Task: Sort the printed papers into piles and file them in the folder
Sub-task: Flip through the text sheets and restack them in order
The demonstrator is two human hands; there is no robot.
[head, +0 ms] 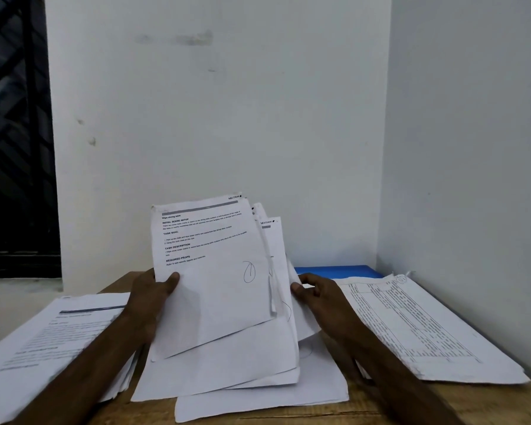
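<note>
Printed papers (215, 271): fanned sheaf, held upright above desk (288, 417) centre, front sheet tilted.
Left grip (152, 291): grasping the sheaf's left edge, thumb on the front sheet.
Right grip (318, 294): pinching the rear sheets' right edge.
Loose sheets (258, 394): flat on the desk, under the sheaf.
Left pile (59, 338), right pile (426, 326): either side.
Blue folder (334, 269): behind the right pile.

Dim, flat, bluish light casts soft shadows beneath the papers (212, 286); wide-lens edges bow and blur.
</note>
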